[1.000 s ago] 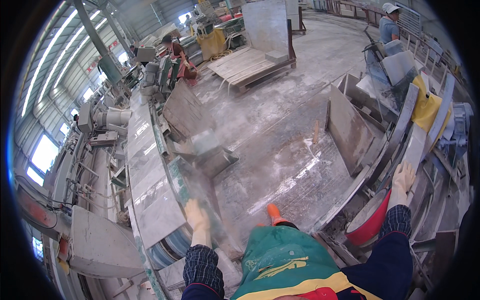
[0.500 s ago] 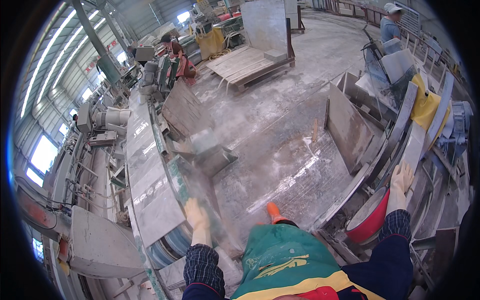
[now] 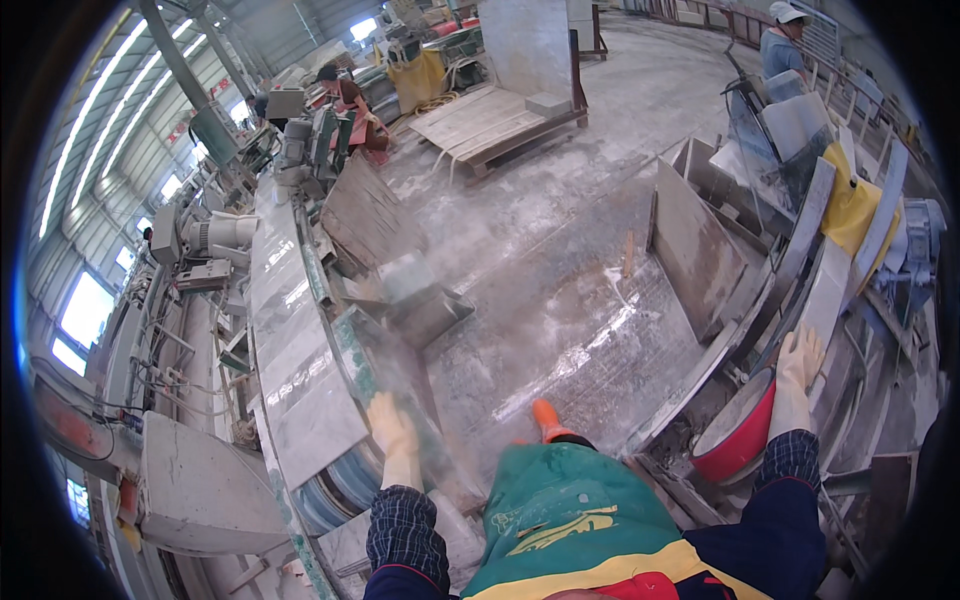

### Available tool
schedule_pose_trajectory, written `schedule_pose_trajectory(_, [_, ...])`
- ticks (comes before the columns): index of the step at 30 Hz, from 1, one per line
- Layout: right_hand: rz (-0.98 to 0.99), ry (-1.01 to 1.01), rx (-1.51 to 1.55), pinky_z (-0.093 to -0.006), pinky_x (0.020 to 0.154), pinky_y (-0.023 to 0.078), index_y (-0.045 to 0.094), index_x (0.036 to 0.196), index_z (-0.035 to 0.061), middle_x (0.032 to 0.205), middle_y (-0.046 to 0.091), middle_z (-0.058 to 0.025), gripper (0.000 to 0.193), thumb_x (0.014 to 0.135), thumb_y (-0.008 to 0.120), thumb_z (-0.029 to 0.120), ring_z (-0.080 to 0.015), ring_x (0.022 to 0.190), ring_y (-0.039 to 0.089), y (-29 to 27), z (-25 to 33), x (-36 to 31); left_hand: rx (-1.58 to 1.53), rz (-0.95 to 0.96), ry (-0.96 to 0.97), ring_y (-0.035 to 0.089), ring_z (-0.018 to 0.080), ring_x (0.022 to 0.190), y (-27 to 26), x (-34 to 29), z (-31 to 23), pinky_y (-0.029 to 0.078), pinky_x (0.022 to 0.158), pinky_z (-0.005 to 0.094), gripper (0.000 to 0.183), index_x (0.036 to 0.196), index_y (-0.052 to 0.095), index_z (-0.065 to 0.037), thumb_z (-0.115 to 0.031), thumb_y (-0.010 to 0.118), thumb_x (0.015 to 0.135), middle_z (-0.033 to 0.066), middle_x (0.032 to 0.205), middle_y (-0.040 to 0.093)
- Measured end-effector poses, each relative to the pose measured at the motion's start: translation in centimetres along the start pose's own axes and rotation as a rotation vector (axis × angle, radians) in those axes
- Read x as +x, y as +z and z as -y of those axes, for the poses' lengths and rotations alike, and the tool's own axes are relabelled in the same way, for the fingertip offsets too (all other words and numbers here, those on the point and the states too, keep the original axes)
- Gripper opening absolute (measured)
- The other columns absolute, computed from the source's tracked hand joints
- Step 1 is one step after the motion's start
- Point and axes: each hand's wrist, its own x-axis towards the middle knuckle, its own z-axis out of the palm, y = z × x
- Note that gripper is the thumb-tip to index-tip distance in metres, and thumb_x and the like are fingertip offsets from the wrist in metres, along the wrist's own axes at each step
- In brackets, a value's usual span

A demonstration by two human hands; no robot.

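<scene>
Both my hands wear pale cream gloves, and I stand between two machine lines. My left hand [image 3: 392, 428] lies beside the near end of a row of light grey stone slabs [image 3: 312, 400], at the green edge of the line. Its fingers are stretched out; whether they touch the slab I cannot tell. Blue-grey belting [image 3: 345, 490] shows just below the slab's end. My right hand [image 3: 800, 360] rests with fingers extended at the near end of a long pale strip [image 3: 830, 285] on the right line. Under that wrist is a red-rimmed wheel [image 3: 740, 430].
Stone panels lean against the left [image 3: 365, 215] and right [image 3: 695, 250] lines. A wooden pallet [image 3: 480, 125] with an upright slab stands ahead on the wet floor [image 3: 560, 300]. One person [image 3: 350, 110] works far left, another [image 3: 783, 45] far right. Yellow cloth [image 3: 850, 205] drapes the right machine.
Both hands stay nearly where they were. The far-left person has straightened or shifted slightly, and the far-right person has turned the head a little. The view has moved slightly.
</scene>
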Motion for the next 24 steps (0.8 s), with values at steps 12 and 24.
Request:
schedule_pose_trajectory(12, [-0.03,-0.053,0.031,-0.0495,0.115,0.028,0.053,0.139,0.0162,0.144,0.051,-0.0154,0.049,0.095,0.051,0.038,-0.0355,0.134,0.044,-0.1,-0.1,-1.3,-0.045,0.084,-0.073,0.04,0.0404,0.137,-1.5,0.3,-1.1,0.023,0.119,0.0472,0.049,0.134,0.052,0.001,-0.013,0.05,0.087,0.026,0.145,0.046])
schedule_pose_trajectory(24, [0.224,0.025,0.154,-0.0601,0.116,0.019,0.045,0.148,0.026,0.156,0.037,-0.0127,0.06,0.094,0.054,0.05,-0.0369,0.145,0.03,-2.5,-1.3,-2.0,-0.034,0.059,-0.06,0.042,0.0396,0.135,-0.7,0.1,-0.4,0.025,0.118,0.0474,0.049,0.134,0.053,0.0,-0.012,0.052,0.086,0.0245,0.143,0.049])
